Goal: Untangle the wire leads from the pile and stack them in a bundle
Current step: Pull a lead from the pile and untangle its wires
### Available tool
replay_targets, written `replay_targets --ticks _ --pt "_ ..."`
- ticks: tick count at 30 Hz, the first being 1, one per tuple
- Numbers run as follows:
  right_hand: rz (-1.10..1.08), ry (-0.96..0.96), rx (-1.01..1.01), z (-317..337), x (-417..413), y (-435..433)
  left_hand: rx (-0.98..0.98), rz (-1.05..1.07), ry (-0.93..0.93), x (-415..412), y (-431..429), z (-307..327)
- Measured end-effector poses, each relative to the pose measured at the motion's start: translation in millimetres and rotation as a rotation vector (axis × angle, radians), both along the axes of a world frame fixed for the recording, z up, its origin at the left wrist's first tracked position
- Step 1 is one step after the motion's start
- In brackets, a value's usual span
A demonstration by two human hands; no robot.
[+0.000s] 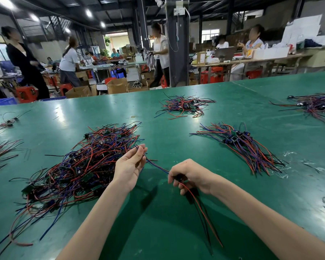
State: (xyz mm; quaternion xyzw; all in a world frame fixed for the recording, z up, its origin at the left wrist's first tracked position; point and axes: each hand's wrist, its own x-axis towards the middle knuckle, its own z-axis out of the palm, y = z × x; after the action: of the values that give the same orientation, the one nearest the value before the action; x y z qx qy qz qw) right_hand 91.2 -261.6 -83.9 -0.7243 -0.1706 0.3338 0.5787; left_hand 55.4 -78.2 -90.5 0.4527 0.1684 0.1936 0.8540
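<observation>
Fingers (138, 153) of our left hand (130, 166) pinch the lead (158, 167) by its blue end; our right hand (189, 174) grips its middle. We should draw it straight, clear of the pile (79, 166).

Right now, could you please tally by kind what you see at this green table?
Wire heaps: 6
Held lead: 1
Rubber band: 1
Hands: 2
Total: 10

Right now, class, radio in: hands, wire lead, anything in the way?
Left hand pinches wire lead, blue strand; right hand grips its middle. Lead stretched between hands, beside pile. Path to bundle open.
</observation>
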Motion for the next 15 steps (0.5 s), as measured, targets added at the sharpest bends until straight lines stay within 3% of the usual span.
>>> replay_targets --ticks 15 --pt "-0.003 -0.089 -0.074 -1.0 4.5 -1.7 -0.132 0.05 0.041 1.4 0.1 7.7"
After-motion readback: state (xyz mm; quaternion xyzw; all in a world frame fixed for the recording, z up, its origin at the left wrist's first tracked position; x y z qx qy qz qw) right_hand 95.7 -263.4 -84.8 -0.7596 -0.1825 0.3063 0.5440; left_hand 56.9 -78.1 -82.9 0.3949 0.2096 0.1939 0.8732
